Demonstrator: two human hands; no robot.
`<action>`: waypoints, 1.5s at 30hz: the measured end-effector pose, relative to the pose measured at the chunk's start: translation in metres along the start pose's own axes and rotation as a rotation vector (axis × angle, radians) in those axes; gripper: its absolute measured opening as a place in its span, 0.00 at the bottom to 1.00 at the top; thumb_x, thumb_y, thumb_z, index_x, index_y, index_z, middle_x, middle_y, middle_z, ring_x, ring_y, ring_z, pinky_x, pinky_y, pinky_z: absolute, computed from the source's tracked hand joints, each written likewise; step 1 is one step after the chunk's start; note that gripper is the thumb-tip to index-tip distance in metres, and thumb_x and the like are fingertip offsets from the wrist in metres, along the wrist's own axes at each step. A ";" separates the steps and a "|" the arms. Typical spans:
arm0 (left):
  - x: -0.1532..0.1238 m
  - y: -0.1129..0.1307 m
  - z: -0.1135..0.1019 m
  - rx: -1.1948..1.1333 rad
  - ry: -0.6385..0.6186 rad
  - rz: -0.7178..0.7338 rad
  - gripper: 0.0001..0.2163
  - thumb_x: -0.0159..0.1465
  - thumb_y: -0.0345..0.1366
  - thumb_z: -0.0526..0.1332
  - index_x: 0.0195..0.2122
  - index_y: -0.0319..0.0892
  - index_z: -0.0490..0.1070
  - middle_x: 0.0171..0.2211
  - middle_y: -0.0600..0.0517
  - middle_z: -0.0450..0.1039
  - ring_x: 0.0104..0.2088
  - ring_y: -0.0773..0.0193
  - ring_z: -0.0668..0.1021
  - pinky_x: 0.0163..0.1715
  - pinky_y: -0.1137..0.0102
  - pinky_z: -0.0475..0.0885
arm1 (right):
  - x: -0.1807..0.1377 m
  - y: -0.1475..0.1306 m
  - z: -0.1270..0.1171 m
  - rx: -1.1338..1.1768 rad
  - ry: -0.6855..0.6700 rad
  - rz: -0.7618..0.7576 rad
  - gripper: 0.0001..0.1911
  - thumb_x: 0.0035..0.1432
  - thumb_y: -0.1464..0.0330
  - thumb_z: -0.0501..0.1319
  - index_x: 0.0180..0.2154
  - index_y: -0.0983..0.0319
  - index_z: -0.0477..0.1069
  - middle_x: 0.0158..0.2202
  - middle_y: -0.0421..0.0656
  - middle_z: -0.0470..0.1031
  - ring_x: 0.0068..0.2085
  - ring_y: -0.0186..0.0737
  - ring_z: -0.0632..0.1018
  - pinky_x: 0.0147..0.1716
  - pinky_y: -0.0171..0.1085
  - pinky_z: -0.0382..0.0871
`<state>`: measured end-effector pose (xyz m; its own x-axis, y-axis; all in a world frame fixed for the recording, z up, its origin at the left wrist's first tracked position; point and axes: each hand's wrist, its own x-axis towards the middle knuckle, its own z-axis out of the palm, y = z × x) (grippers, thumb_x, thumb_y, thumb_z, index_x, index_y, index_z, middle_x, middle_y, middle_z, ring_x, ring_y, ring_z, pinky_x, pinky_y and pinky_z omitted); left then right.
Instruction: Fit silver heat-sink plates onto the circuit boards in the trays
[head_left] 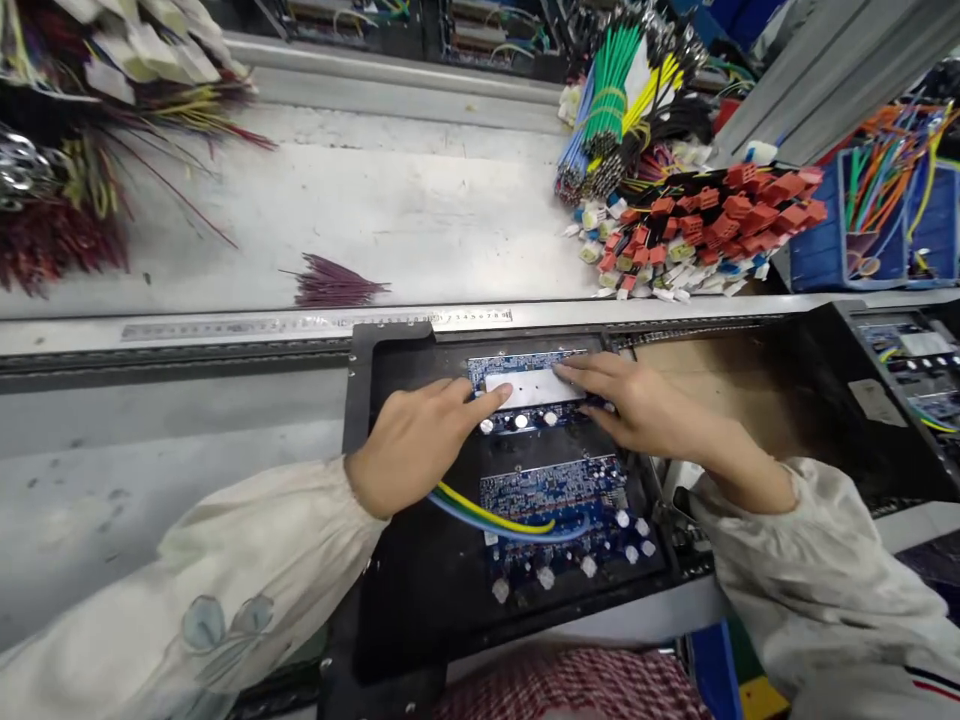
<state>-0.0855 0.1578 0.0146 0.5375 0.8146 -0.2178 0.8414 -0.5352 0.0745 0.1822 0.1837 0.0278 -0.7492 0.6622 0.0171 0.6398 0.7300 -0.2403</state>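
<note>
A blue circuit board [517,422] lies in a black tray [427,590], with a flat silver metal plate [536,389] across it. My left hand [420,435] has its thumb on the plate's left end, its other fingers bent by the board's left edge. Over the right end, my right hand [637,400] grips with fingers on the plate and thumb below near the board's edge. Nearer me lies a second blue circuit board [555,495] with white-topped round parts. Yellow, green and blue wires [495,522] arch over it from under my left hand.
Bundled purple wires [337,282] lie on the shelf behind a ruler strip [465,318]. Red connectors [727,215] and green wires [611,90] pile up at back right, beside a blue bin [817,240]. More wire bundles [67,200] hang at left. Another black tray [862,390] stands right.
</note>
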 end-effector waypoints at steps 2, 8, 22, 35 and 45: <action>0.000 -0.002 0.003 0.027 0.020 0.026 0.32 0.61 0.19 0.47 0.63 0.57 0.58 0.35 0.51 0.70 0.37 0.61 0.75 0.22 0.68 0.54 | 0.000 -0.001 0.010 -0.005 0.057 -0.011 0.25 0.60 0.75 0.55 0.58 0.75 0.65 0.52 0.57 0.72 0.50 0.50 0.73 0.50 0.48 0.73; -0.001 -0.008 0.011 0.008 0.110 0.084 0.32 0.60 0.19 0.48 0.61 0.54 0.61 0.32 0.52 0.70 0.34 0.63 0.74 0.22 0.70 0.57 | 0.013 -0.001 0.025 -0.092 0.155 -0.040 0.24 0.55 0.79 0.53 0.54 0.76 0.67 0.45 0.56 0.74 0.43 0.51 0.73 0.43 0.48 0.75; -0.002 -0.008 0.013 -0.012 0.333 0.195 0.27 0.59 0.16 0.49 0.56 0.45 0.67 0.31 0.54 0.71 0.32 0.63 0.74 0.19 0.68 0.56 | 0.020 -0.001 0.015 -0.173 0.091 -0.131 0.18 0.55 0.79 0.52 0.47 0.75 0.69 0.36 0.52 0.73 0.35 0.47 0.70 0.36 0.43 0.71; -0.003 -0.008 0.012 -0.043 0.299 0.193 0.26 0.61 0.17 0.49 0.58 0.44 0.66 0.31 0.54 0.72 0.33 0.63 0.73 0.21 0.67 0.55 | 0.020 -0.001 0.013 -0.219 0.045 -0.140 0.19 0.54 0.78 0.52 0.48 0.75 0.69 0.36 0.54 0.73 0.36 0.49 0.71 0.37 0.44 0.69; 0.007 -0.013 0.015 -0.490 0.156 -0.022 0.16 0.67 0.35 0.57 0.54 0.59 0.71 0.29 0.58 0.64 0.23 0.73 0.65 0.23 0.72 0.55 | 0.019 0.000 0.014 -0.246 0.011 -0.084 0.16 0.56 0.76 0.52 0.45 0.71 0.70 0.37 0.52 0.74 0.36 0.46 0.71 0.35 0.41 0.64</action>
<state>-0.0937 0.1678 -0.0023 0.4897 0.8682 -0.0800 0.7604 -0.3803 0.5265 0.1655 0.1940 0.0150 -0.8004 0.5983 0.0377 0.5989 0.8008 0.0054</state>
